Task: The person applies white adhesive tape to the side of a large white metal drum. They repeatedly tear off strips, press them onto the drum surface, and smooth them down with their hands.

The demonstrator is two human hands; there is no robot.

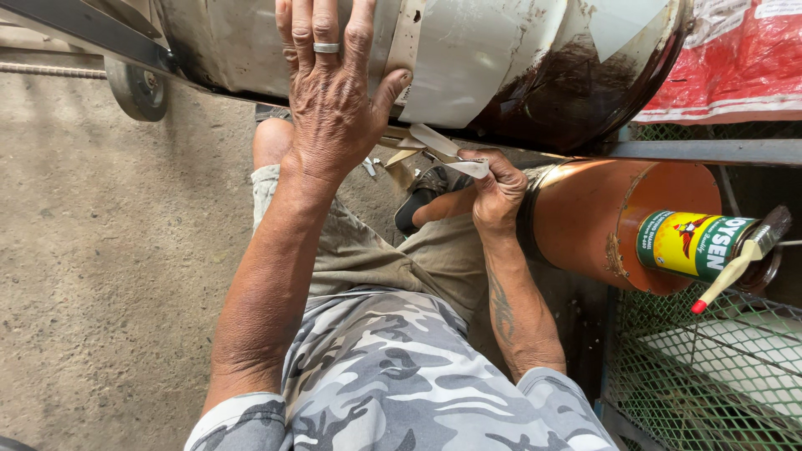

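My left hand point(332, 92), with a ring on one finger, lies flat with fingers spread against a large white, rust-stained metal drum point(493, 58) lying on its side at the top. My right hand point(497, 190) is below the drum and is closed on a peeling strip of white tape or film point(447, 150) that comes off the drum's surface. Both forearms reach up from my lap; I wear a camouflage shirt and khaki shorts.
An orange cylinder point(601, 213) lies to the right, with a green and yellow paint can point(693, 244) and a paintbrush point(748, 250) on it. Green wire mesh point(702, 367) is at lower right, a red sack point(735, 58) upper right, a small wheel point(138, 88) upper left, concrete floor point(100, 250) at left.
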